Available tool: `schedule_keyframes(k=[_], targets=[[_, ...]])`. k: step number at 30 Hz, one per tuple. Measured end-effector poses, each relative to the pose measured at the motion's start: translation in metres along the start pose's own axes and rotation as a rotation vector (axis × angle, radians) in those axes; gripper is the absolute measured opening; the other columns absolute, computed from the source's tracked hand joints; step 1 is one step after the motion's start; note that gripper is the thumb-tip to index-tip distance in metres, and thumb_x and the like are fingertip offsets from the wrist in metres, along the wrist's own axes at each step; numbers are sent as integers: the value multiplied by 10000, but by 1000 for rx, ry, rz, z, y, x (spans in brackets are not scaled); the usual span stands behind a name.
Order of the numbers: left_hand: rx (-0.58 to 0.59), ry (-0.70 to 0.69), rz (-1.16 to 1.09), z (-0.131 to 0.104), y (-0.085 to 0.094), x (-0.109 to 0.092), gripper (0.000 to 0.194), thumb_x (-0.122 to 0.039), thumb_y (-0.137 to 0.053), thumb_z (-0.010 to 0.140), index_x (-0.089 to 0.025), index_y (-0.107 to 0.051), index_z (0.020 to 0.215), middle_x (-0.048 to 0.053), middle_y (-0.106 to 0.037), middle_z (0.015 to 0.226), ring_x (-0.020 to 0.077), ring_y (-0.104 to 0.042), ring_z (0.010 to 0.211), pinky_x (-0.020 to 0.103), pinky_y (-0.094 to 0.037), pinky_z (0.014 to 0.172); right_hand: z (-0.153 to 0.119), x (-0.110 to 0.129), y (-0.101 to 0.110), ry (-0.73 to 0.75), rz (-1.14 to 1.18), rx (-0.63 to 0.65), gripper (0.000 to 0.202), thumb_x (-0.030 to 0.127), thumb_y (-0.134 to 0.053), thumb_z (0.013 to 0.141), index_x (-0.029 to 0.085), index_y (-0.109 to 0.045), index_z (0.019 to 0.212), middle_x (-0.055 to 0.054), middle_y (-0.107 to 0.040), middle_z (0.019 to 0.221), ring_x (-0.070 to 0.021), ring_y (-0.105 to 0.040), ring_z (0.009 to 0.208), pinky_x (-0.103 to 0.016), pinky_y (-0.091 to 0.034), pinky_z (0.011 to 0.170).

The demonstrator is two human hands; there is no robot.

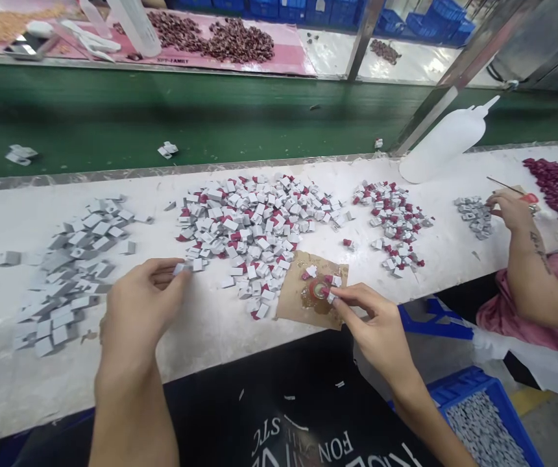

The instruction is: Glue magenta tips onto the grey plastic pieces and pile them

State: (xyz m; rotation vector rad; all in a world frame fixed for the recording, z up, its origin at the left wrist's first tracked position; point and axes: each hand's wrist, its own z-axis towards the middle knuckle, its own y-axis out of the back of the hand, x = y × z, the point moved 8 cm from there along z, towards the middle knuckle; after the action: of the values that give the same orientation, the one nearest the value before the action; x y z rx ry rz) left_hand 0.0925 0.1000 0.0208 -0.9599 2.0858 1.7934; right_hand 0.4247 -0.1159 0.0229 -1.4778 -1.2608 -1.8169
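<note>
Left hand [145,301]: thumb and fingers pinch a small grey plastic housing [180,268], beside the central pile [254,227] of grey-and-maroon parts. Right hand [369,318]: fingertips grasp a grey-and-maroon part [329,295] at the small round dish [318,289] on the stained brown cardboard [291,301], near the white table's [201,347] front edge. I note a white squeeze bottle [444,144] by the back edge.

Bright diffuse lt, soft shadows, mild glare on white tabletop [201,344], bkgd slightly blurry, edges stretched

Bare near tabletop [201,344]; pile [254,220] beyond, seemingly low.
</note>
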Motion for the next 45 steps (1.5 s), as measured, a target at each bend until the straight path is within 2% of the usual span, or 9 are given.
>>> schedule_keyframes(k=[6, 8, 10, 14, 16, 18, 29, 34, 45], targets=[[-202, -202, -273, -23, 10, -16, 377, -355, -852, 787, -230, -905, 1138, 58, -867, 975, 319, -850, 982, 481, -716, 957, -1, 5, 7, -9, 72, -21, 112, 333, -853, 1033, 315, -949, 1087, -58, -892, 1034, -250, -850, 968, -354, -682, 840], [-206, -301, -395, -39, 11, -30, 361, -353, -882, 814, -237, -902, 1155, 53, -874, 1026, 282, -850, 979, 429, -725, 947, 0, 5, 9, -43, 181, -36, 94, 350, -895, 1007, 315, -950, 1074, -55, -890, 1001, -245, -853, 936, -344, -693, 812], [-29, -379, -532, -58, -2, -48, 316, -359, -921, 859, -259, -899, 1158, 34, -875, 1045, 229, -849, 973, 335, -728, 913, 2, 4, 9, -87, 346, -51, 107, 377, -938, 981, 329, -947, 1076, -42, -901, 984, -238, -865, 901, -348, -714, 817], [589, -416, -802, -111, -56, -94, 230, -385, -928, 953, -276, -889, 1151, 18, -878, 1004, 170, -855, 901, 232, -723, 832, 9, 9, 3, -137, 641, -49, 167, 431, -978, 953, 359, -938, 1099, -28, -928, 1079, -265, -897, 968, -437, -747, 943], [763, -418, -905, -135, -74, -112, 175, -343, -897, 994, -260, -880, 1148, 32, -884, 1042, 177, -869, 936, 235, -729, 850, 13, 12, 0, -147, 695, -23, 184, 434, -992, 940, 358, -936, 1098, -33, -929, 1128, -279, -897, 1044, -477, -737, 1017], [828, -419, -985, -147, -83, -124, 128, -290, -870, 1018, -242, -871, 1137, 44, -885, 1099, 186, -876, 1006, 239, -730, 898, 14, 15, -1, -155, 705, -4, 194, 430, -1000, 933, 356, -936, 1101, -35, -929, 1142, -279, -892, 1079, -487, -726, 1053], [888, -440, -1015, -149, -89, -127, 119, -265, -881, 1026, -255, -883, 1145, 30, -873, 1128, 169, -858, 1044, 212, -711, 944, 14, 18, 2, -123, 611, -16, 196, 425, -1017, 914, 366, -955, 1091, -24, -923, 1121, -248, -880, 1057, -395, -726, 987], [904, -450, -953, -144, -92, -122, 139, -292, -909, 1004, -268, -903, 1141, 35, -887, 1112, 195, -866, 1041, 239, -722, 934, 18, 20, -1, -66, 514, 55, 122, 351, -967, 970, 361, -963, 1091, -23, -907, 1056, -204, -864, 1008, -305, -704, 907], [902, -378, -1014, -141, -93, -113, 125, -306, -913, 998, -270, -895, 1117, 41, -882, 1047, 211, -868, 974, 286, -739, 863, 27, 35, -3, -21, 474, 125, 124, 271, -945, 966, 344, -963, 1065, -35, -885, 1005, -213, -858, 954, -329, -718, 860]])
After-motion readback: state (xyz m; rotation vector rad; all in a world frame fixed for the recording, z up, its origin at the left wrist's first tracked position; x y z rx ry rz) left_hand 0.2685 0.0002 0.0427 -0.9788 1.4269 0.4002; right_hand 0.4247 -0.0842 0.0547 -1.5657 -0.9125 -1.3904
